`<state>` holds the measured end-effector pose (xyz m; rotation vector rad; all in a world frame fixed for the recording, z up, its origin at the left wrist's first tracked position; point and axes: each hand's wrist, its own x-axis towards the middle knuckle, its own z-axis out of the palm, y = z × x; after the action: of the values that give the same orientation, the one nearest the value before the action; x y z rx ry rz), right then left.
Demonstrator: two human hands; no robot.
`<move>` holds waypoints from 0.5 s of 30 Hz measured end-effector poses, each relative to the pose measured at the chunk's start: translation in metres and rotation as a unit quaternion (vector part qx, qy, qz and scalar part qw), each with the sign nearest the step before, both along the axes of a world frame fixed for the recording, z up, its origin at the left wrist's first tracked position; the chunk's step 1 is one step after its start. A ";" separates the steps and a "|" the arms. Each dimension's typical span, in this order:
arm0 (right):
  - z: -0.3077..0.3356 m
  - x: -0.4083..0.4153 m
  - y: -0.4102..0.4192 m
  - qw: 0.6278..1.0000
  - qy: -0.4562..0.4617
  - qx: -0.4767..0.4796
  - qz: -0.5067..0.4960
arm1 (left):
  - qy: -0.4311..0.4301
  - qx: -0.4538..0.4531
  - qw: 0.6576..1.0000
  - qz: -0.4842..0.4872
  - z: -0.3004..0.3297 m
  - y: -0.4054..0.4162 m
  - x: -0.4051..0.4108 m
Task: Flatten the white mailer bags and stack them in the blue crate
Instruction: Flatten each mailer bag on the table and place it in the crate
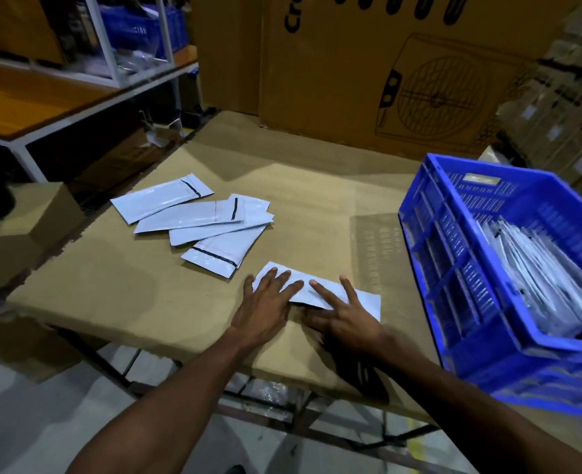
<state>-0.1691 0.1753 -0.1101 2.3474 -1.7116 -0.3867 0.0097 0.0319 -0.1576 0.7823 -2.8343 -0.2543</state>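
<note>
Item: white mailer bag (337,295), flat on bench (145,289), long axis left–right. Left hand (269,299) and right hand (344,316) press it, fingers spread. Blue crate (429,230) stands right, nearer the right hand. Loose mailers (193,220) lie far-left.

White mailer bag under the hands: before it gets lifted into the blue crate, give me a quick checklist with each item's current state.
1. White plastic mailer bag lying flat on the cardboard-covered table: ok, though its near edge looks slightly raised.
2. Left hand pressing it with straight fingers: ok.
3. Right hand spread on it: ok.
4. Either hand gripping the bag for lifting: not ok, neither does.
5. Blue perforated plastic crate beside the right hand, with room above its stacked white bags: ok.
6. Loose pile of white mailer bags apart from this bag: ok.
</note>
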 end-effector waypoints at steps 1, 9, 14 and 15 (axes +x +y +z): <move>0.003 -0.002 -0.003 1.000 0.000 0.007 -0.017 | 0.015 0.002 1.000 -0.018 0.000 0.001 0.001; 0.069 -0.016 -0.009 0.982 -0.139 -0.037 -0.124 | 0.144 0.069 0.985 0.072 0.006 0.009 -0.009; 0.122 -0.061 -0.002 0.954 -0.211 -0.103 -0.188 | 0.075 0.057 0.993 0.077 0.007 0.032 -0.033; 0.131 -0.070 0.001 0.947 -0.221 -0.124 -0.197 | 0.053 0.055 0.994 0.073 0.006 0.037 -0.039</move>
<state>-0.2392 0.1766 0.0213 2.0033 -2.2816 0.3161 -0.0296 0.0692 -0.1518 0.9641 -2.6664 -0.4197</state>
